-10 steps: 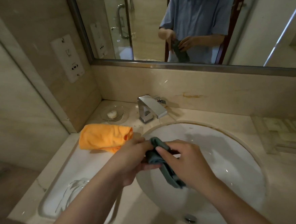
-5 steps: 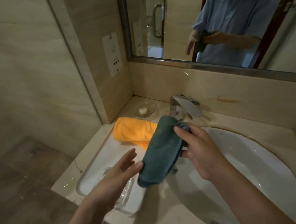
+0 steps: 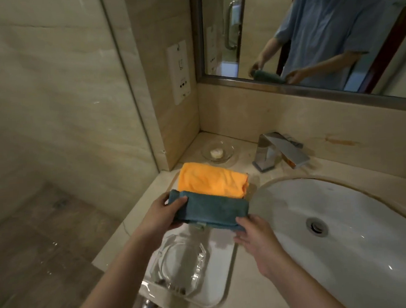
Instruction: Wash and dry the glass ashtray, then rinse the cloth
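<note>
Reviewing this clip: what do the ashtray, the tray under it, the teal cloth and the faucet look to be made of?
Ashtray: clear glass, since the tray shows through its faceted walls. White tray: smooth and glossy with rounded corners, either plastic or ceramic. Teal cloth: soft, napped fabric, probably microfiber, with matte fuzzy folds. Faucet: polished chrome-look metal with mirror-like reflections.

No legible text, label, brand or number on any item. Wall plate (image 3: 179, 71): small dark pictograms and socket holes only, too blurred to read as characters. Tap (image 3: 280, 152): an orange patch on the spout, no lettering discernible. Teal cloth (image 3: 213, 207): a small tag at the lower edge, too small to read.
</note>
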